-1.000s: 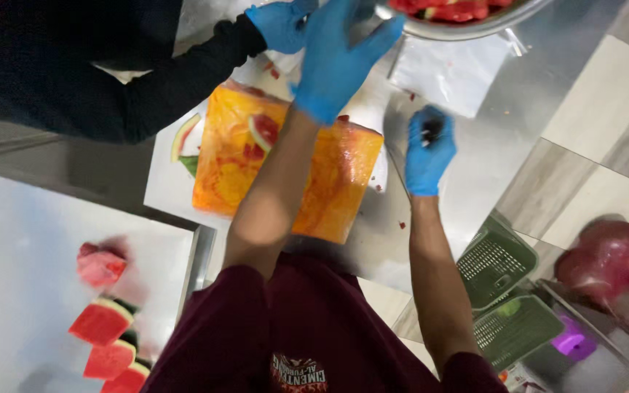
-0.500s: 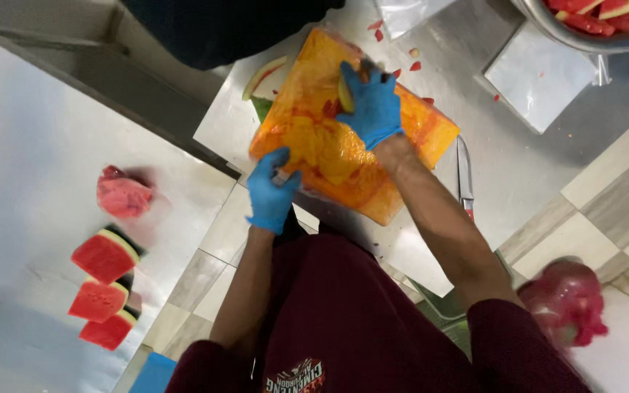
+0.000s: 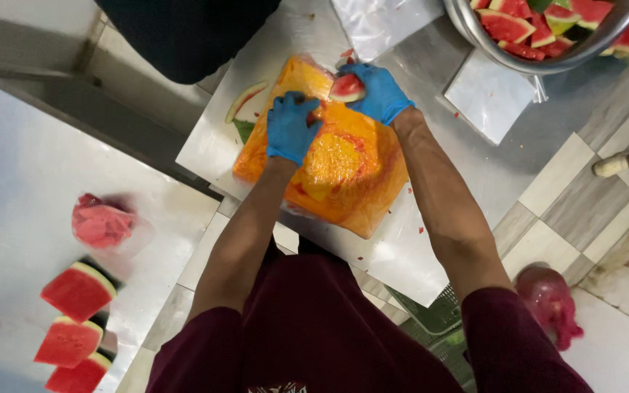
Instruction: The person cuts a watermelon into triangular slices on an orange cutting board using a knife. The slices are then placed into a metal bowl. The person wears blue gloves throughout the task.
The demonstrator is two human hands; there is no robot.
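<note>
My right hand [image 3: 378, 93], in a blue glove, grips a small red watermelon piece [image 3: 346, 88] with a green rind at the far end of an orange cutting board [image 3: 343, 171]. Just left of the piece, my gloved left hand [image 3: 290, 128] lies palm down on the board with bent fingers and holds nothing that I can see. The board is wet with red juice and lies on a steel table [image 3: 409, 247].
A steel bowl [image 3: 507, 60] of cut watermelon stands at the far right. A curved rind [image 3: 244, 102] lies left of the board. Three watermelon wedges [image 3: 74, 292] and a bag of red scraps [image 3: 100, 223] rest on the left counter. A dark-clothed person [image 3: 183, 33] stands opposite.
My left hand has moved from the board's near edge up onto the board. My right hand has shifted to the board's far end and now grips the watermelon piece.
</note>
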